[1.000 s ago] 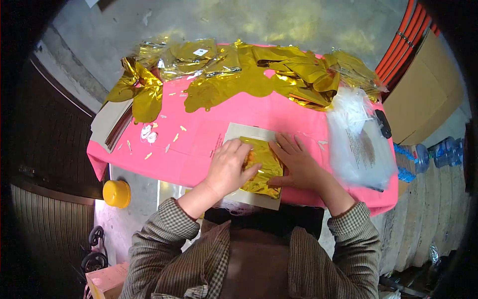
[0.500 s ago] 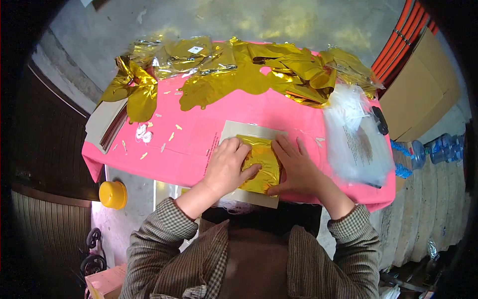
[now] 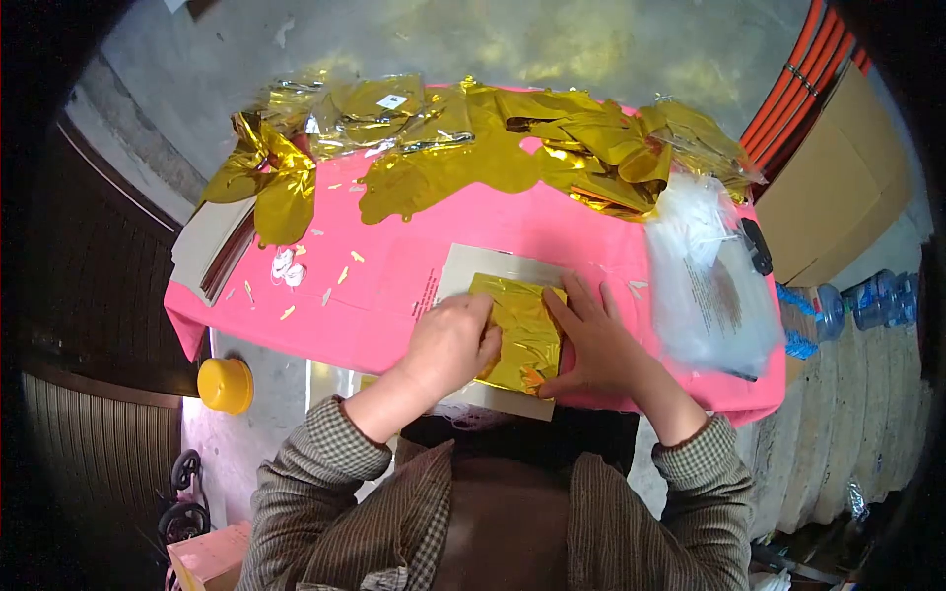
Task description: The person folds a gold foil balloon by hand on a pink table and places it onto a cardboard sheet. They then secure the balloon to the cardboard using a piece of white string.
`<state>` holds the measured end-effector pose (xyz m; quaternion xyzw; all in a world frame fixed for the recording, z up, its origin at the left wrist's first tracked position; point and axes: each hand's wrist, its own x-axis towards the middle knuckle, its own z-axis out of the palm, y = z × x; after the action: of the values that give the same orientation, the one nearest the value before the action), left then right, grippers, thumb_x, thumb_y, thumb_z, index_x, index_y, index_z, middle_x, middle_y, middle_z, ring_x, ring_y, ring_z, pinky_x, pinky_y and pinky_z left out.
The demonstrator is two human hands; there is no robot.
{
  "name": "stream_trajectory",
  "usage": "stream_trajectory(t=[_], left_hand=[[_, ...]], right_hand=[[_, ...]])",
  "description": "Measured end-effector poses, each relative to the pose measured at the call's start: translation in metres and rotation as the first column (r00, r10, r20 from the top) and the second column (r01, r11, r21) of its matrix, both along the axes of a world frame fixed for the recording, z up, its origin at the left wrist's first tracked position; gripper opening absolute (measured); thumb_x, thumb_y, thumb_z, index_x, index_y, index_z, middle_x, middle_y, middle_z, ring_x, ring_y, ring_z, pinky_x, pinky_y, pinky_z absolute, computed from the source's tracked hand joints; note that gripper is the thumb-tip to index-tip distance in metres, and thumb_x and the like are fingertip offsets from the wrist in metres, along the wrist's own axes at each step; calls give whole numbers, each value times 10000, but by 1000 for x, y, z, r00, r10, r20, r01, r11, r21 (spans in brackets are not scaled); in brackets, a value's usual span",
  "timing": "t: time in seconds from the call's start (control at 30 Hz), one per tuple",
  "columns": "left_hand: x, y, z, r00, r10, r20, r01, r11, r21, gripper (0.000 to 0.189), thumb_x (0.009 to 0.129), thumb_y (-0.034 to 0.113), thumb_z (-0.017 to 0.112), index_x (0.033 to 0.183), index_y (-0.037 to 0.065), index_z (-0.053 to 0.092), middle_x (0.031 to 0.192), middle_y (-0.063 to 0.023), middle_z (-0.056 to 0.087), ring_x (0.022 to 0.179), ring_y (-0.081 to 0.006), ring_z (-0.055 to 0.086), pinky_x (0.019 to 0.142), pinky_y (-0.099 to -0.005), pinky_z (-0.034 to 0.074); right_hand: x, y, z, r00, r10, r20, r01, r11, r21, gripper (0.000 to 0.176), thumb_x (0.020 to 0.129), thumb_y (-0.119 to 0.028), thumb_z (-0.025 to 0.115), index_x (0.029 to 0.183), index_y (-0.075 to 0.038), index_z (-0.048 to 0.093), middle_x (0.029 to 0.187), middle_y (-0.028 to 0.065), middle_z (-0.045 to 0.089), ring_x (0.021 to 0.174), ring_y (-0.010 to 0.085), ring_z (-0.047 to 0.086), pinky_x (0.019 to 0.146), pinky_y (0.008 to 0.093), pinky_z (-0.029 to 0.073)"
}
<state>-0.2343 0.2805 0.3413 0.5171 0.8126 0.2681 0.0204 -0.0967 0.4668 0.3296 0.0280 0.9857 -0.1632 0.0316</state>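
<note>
A folded gold foil balloon (image 3: 522, 330) lies as a flat rectangle on a grey card (image 3: 468, 260) near the front of the table. My left hand (image 3: 448, 340) is closed at the foil's left edge, fingers curled under; whatever they grip is hidden. Along the right edge rests my right hand (image 3: 603, 345), its fingers spread, with the thumb near the foil's lower right corner. Clear plastic with small printed text (image 3: 426, 293) shows left of the card.
More gold foil balloons (image 3: 448, 182) spread across the back of the pink-covered table (image 3: 384, 256). Clear plastic bags (image 3: 705, 295) lie at right beside a black object (image 3: 756, 246). White string (image 3: 287, 267) and paper scraps are at left, near stacked cards (image 3: 212, 251). A yellow tub (image 3: 225, 384) stands below.
My left hand has curled its fingers and drawn its thumb back off the foil to the left edge. My right hand stays along the right side, shifted slightly. The foil looks flatter.
</note>
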Motion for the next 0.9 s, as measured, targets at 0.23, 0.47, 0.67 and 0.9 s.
stream_trajectory(t=[0.23, 0.47, 0.67, 0.9], left_hand=[[4, 5, -5, 994, 4, -109, -4, 1000, -1, 150, 794, 117, 610, 780, 14, 501, 703, -168, 583, 669, -366, 601, 582, -445, 493], [6, 5, -2, 994, 2, -108, -6, 999, -41, 158, 800, 136, 612, 780, 29, 498, 699, -163, 581, 662, -363, 600, 578, -446, 492], [7, 6, -15, 992, 28, -126, -25, 999, 21, 148, 800, 140, 607, 793, 41, 498, 699, -152, 570, 669, -354, 598, 572, -445, 488], [8, 6, -19, 991, 54, -122, -44, 996, 78, 155, 812, 155, 598, 788, 38, 499, 710, -158, 568, 669, -359, 590, 583, -451, 487]], right_hand=[[0, 0, -4, 998, 8, -59, -10, 999, -37, 1202, 563, -663, 740, 1429, 21, 262, 1482, 294, 180, 1408, 413, 132, 1138, 512, 127], [-3, -8, -2, 1000, -17, -16, 16, 998, -61, 1209, 561, -593, 784, 1441, 26, 232, 1511, 273, 128, 1419, 403, 101, 1152, 474, 130], [-4, -2, -7, 996, 46, -80, -50, 998, -45, 1203, 563, -657, 746, 1407, 56, 273, 1476, 301, 189, 1390, 438, 168, 1137, 510, 149], [0, -5, 5, 999, -26, 22, 26, 999, -33, 1218, 540, -571, 804, 1449, 4, 232, 1515, 273, 111, 1430, 377, 75, 1144, 517, 96]])
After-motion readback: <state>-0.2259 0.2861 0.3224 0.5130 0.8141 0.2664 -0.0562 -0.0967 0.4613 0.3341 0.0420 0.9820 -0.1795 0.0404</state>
